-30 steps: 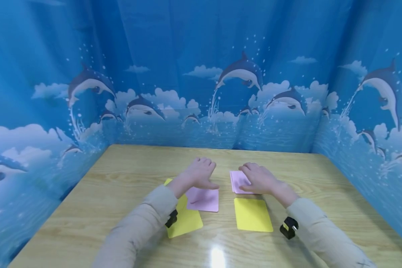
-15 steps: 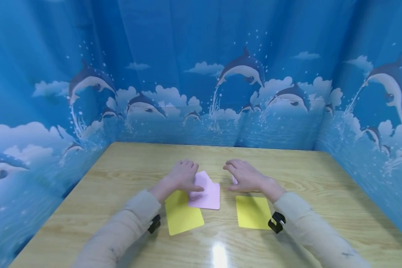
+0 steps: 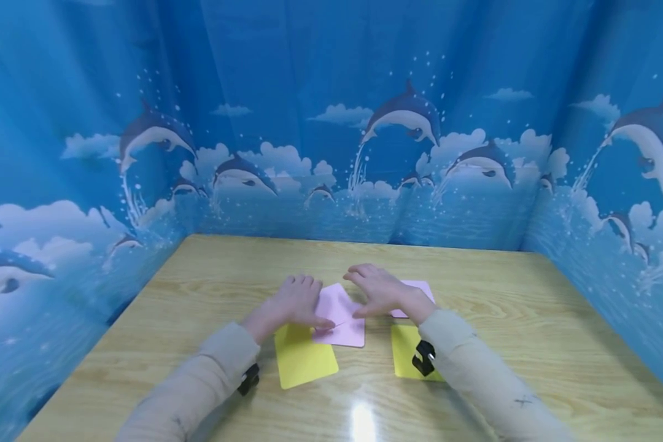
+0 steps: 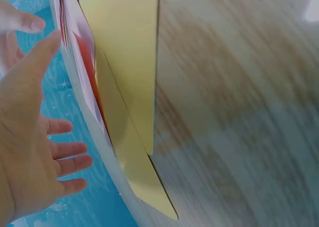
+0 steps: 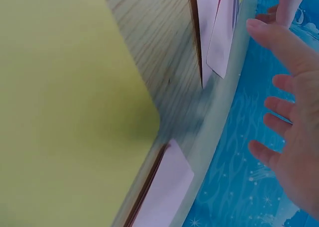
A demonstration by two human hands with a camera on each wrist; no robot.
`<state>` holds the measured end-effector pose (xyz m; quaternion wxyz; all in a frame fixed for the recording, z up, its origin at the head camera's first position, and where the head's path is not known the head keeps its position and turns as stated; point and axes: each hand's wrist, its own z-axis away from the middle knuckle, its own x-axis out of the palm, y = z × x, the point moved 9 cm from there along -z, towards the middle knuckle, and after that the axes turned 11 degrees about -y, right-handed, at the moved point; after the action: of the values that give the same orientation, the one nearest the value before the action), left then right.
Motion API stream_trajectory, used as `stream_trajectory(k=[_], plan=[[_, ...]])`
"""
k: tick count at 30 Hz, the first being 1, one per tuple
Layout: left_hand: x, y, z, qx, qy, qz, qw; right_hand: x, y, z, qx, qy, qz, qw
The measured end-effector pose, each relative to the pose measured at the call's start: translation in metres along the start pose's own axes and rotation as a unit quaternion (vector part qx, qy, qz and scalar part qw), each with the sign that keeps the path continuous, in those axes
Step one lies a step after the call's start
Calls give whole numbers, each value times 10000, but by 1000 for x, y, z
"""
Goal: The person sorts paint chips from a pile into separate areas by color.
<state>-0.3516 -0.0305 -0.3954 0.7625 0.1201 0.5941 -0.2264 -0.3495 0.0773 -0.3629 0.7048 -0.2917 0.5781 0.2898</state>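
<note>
Two pink square cards (image 3: 349, 333) lie overlapping at different angles, partly over yellow cards (image 3: 306, 366). Beside them on the left is my left hand (image 3: 290, 304), fingers spread and its thumb reaching over the pink cards in the head view. My right hand (image 3: 380, 291) hovers at their right edge, fingers loosely bent and thumb pointing toward the left thumb. In the left wrist view a bit of red (image 4: 86, 53) shows under the raised edge of a pink card. Neither hand grips anything.
Behind my right hand lies another pink stack (image 3: 424, 288), partly covered by it. A yellow card (image 3: 404, 353) sits nearer me, under my right wrist. The wooden table (image 3: 226, 264) is walled by a blue dolphin-print curtain (image 3: 287, 92).
My right hand has moved left, off the right pink stack and over to the left pink cards. My left hand has shifted left, uncovering more of the pink cards.
</note>
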Motion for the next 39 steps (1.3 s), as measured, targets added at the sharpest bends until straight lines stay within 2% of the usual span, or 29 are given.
stream_trajectory(k=[6, 14, 23, 34, 39], plan=[[8, 2, 0, -55, -327, 143, 9993, 15, -1, -17, 276, -468, 41, 9985], [17, 4, 1, -12, -354, 148, 9993, 33, -4, -30, 519, -870, -196, 9947], [21, 4, 0, 78, -507, 138, 9986, 39, -4, -37, 585, -1004, -313, 9927], [23, -6, 1, 525, -506, 347, 9967, 37, -5, -38, 582, -1089, -261, 9920], [21, -7, 4, 714, -368, 403, 9960, 36, -10, -39, 524, -1141, -383, 9913]])
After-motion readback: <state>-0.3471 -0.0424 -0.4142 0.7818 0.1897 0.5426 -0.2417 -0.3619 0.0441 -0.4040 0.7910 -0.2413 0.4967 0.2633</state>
